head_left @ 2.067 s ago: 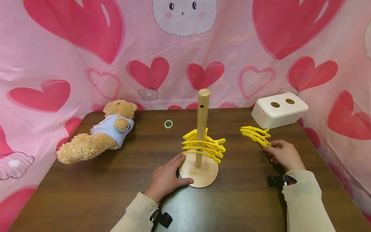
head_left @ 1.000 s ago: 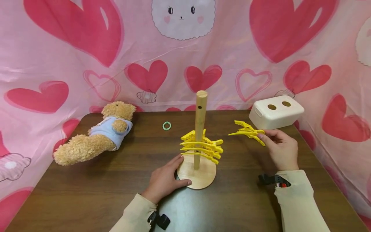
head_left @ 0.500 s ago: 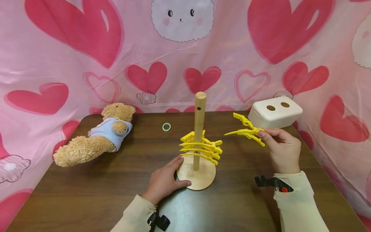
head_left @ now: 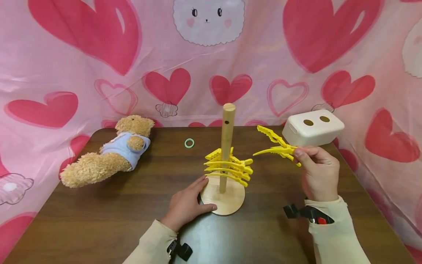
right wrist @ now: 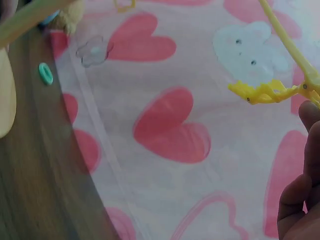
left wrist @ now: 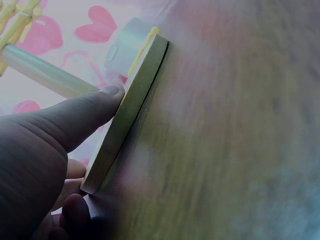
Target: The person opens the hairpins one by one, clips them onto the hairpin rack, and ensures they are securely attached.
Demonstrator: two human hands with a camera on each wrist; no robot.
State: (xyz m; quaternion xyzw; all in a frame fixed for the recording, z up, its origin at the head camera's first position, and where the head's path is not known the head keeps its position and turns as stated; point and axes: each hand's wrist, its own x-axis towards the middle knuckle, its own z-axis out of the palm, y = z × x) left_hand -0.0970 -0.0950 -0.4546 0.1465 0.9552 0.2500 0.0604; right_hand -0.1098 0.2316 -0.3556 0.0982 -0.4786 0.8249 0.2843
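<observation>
A round wooden stand (head_left: 232, 203) with an upright post (head_left: 227, 135) is at mid-table. Several yellow hair clips (head_left: 242, 169) are clamped round the lower part of the post. My left hand (head_left: 186, 205) holds the stand's base by its left rim; the thumb lies on the near edge, also plain in the left wrist view. To the right, my right hand (head_left: 319, 174) pinches the tail of another yellow hair clip (head_left: 278, 149) above the table. That clip's prongs are spread apart and point toward the post, without touching it. The right wrist view shows this clip (right wrist: 267, 93) partly.
A white box (head_left: 313, 128) with two round holes stands at the back right. At the left lies a teddy bear (head_left: 122, 150) in a blue shirt. Behind the post is a small green ring (head_left: 189, 143). A pink heart-print cloth (head_left: 204, 58) hangs beyond the wooden table (head_left: 108, 220).
My right hand has lifted the clip from near the table and moved it slightly left. The clip's prongs have spread apart. My left hand has stayed on the base.
</observation>
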